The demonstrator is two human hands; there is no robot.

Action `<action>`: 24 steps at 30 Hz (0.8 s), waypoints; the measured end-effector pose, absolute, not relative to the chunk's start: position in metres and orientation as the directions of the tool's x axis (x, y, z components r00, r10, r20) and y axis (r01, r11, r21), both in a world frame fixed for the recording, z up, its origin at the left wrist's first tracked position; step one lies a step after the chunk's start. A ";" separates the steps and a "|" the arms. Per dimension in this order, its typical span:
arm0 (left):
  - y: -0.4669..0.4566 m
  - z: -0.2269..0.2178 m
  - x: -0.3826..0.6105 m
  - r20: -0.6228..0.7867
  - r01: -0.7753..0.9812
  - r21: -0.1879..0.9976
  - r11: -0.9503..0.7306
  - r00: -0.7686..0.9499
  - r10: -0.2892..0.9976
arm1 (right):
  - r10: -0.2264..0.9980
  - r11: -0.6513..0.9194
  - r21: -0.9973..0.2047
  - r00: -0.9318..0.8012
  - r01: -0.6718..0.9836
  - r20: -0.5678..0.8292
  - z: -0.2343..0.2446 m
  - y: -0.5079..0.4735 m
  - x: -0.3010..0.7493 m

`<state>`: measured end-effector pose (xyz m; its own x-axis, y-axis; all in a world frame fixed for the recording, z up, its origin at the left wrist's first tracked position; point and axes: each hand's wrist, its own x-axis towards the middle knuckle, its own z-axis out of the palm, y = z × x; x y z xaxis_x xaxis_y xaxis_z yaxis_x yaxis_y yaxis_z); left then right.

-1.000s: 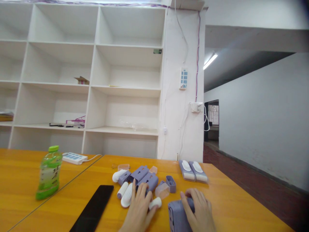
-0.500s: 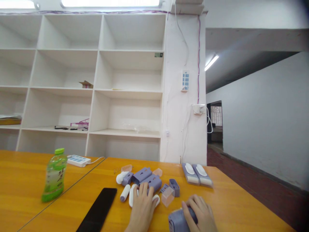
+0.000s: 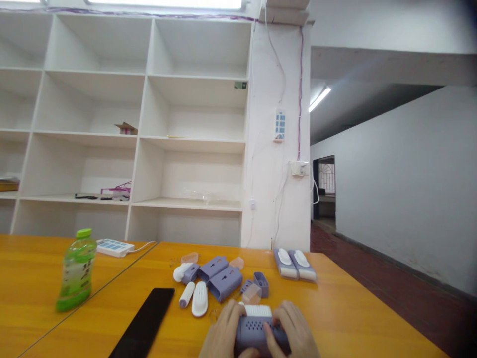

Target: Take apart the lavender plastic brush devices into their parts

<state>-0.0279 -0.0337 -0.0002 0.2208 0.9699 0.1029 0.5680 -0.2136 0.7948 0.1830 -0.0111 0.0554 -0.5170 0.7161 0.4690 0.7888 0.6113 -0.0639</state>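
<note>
Both hands are closed round a purple perforated plastic housing (image 3: 257,332) with a white ribbed part (image 3: 257,310) at its far end, low in the middle of the view. My left hand (image 3: 222,332) grips its left side and my right hand (image 3: 294,330) its right side, thumbs on top. Just beyond lie loose parts: purple housings (image 3: 223,282), a white oval piece (image 3: 200,299), a small white roller (image 3: 185,295) and a clear cap (image 3: 252,294).
The orange table (image 3: 354,318) also carries two assembled purple-and-white units (image 3: 294,265), a black phone (image 3: 143,323), a green bottle (image 3: 75,271) and a white power strip (image 3: 114,247). White shelves (image 3: 137,134) stand behind. A corridor opens at the right.
My left hand left the pile of parts and came to the purple housing. Both hands now hold it together, with a white ribbed part at its end.
</note>
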 end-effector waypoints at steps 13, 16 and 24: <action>-0.058 0.029 -0.054 0.232 0.473 0.791 -0.388 0.354 0.906 | 0.955 0.291 -0.602 -0.258 0.743 0.144 0.077 -0.022 0.185; -0.060 0.030 -0.055 0.267 0.448 0.797 -0.405 0.340 0.902 | 0.984 0.178 -0.641 -0.145 0.746 0.105 0.064 -0.023 0.196; -0.062 0.016 -0.054 0.268 0.389 0.807 -0.443 0.427 0.863 | 0.995 0.080 -0.622 -0.030 0.779 0.090 0.051 -0.059 0.215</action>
